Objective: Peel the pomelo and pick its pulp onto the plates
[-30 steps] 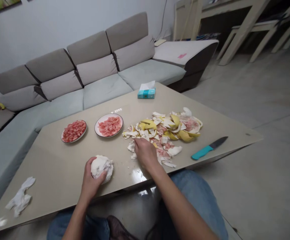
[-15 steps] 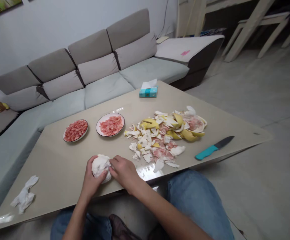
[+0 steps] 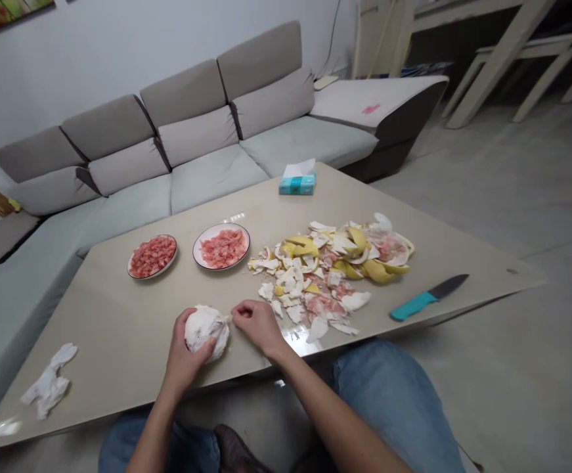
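Right hand [image 3: 256, 323] back from peels [image 3: 325, 269], pinched narrow beside pomelo [image 3: 207, 327] | left hand [image 3: 183, 356] cupping it | beige table [image 3: 118, 315], grey sofa [image 3: 192, 131]

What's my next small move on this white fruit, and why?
Probably peel rightward: the left hand cups the round white pith-covered fruit on the beige table, and fingers of the right hand seem to pinch pith at its right edge.

Contrasting gloss with pith.
Gleaming glossy across the table [image 3: 118, 341]; looking matt, fibrous on the peeled fruit [image 3: 205, 327]; pairing dark metal with teal plastic in the knife [image 3: 428, 297] at 3 o'clock.
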`<state>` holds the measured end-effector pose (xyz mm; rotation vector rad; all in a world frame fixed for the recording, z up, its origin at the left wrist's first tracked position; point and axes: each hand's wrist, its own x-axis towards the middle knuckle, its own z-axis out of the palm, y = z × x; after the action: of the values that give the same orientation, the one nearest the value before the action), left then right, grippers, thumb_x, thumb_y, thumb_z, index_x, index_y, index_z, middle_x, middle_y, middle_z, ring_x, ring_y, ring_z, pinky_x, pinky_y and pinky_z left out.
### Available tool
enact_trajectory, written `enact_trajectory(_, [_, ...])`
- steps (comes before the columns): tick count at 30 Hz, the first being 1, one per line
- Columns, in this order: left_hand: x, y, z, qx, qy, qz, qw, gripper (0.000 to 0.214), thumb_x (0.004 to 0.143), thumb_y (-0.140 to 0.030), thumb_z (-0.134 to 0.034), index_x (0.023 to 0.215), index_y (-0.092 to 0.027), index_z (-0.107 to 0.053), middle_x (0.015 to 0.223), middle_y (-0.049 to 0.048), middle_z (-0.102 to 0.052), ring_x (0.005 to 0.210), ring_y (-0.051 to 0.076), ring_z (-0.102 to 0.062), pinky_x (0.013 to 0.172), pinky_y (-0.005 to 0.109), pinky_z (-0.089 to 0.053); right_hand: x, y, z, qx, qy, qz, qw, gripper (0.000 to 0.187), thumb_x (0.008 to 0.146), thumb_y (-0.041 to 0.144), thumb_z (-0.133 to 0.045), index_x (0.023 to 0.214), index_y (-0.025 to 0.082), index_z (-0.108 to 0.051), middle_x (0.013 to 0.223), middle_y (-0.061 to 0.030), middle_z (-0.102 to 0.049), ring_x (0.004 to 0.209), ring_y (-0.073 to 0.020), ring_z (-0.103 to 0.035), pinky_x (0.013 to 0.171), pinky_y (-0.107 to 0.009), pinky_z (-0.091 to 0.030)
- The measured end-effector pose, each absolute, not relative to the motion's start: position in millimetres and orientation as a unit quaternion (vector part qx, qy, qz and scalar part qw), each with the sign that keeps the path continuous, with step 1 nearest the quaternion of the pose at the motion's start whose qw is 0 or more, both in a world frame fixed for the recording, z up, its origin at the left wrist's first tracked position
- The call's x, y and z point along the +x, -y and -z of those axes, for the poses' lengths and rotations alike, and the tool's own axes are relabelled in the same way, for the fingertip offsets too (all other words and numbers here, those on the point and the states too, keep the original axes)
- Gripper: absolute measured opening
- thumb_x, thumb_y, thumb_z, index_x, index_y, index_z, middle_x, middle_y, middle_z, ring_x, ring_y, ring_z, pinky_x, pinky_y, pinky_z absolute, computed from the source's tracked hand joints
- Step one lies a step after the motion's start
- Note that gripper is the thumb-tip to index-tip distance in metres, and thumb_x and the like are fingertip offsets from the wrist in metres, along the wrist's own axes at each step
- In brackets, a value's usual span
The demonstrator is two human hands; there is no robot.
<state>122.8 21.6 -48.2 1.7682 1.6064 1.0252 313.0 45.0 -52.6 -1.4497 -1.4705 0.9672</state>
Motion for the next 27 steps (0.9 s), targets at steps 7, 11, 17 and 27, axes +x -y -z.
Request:
enact_trajectory(7, [122, -21, 49, 0.655, -0.592, -0.384, 0.271, 0.062, 0.069, -0.031, -0.071, 0.126, -0.022, -0.046, 0.127, 0.0092, -0.053, 0.117, 0.026, -0.054, 0.104, 0.043, -0.041, 314, -28, 46, -0.505, 0.698, -0.296, 0.414, 0.019, 0.088, 0.016, -0.057, 0.098, 0.020, -0.072, 0.094, -0.0042, -0.072, 0.085, -0.0141, -0.065, 0.078, -0.022, -0.046])
enact_trajectory(11, [122, -22, 51, 0.658, -0.590, -0.378, 0.275, 0.063, 0.070, -0.032, -0.071, 0.127, -0.022, -0.045, 0.128, 0.0097, -0.052, 0.118, 0.026, -0.053, 0.103, 0.043, -0.041, 306, -27, 35, -0.527, 0.772, -0.196, 0.295, 0.019, 0.091, 0.020, -0.054, 0.099, 0.018, -0.071, 0.097, -0.0080, -0.070, 0.088, -0.0178, -0.064, 0.075, -0.024, -0.044])
enact_trajectory(17, [123, -23, 53, 0.659, -0.590, -0.380, 0.269, 0.064, 0.070, -0.031, -0.072, 0.127, -0.022, -0.044, 0.128, 0.0097, -0.051, 0.120, 0.027, -0.052, 0.103, 0.043, -0.041, 294, -40, 34, -0.560, 0.761, -0.177, 0.275, 0.015, 0.084, 0.015, -0.056, 0.085, 0.014, -0.071, 0.086, -0.0093, -0.071, 0.077, -0.0182, -0.064, 0.067, -0.025, -0.042])
enact_trajectory(27, [120, -19, 55, 0.663, -0.584, -0.380, 0.274, 0.063, 0.071, -0.030, -0.070, 0.128, -0.023, -0.043, 0.130, 0.0096, -0.049, 0.121, 0.026, -0.050, 0.106, 0.044, -0.038, 339, -58, 55, -0.567, 0.625, -0.308, 0.440, 0.017, 0.078, 0.011, -0.058, 0.080, 0.016, -0.074, 0.075, -0.0037, -0.073, 0.068, -0.0150, -0.063, 0.067, -0.022, -0.044])
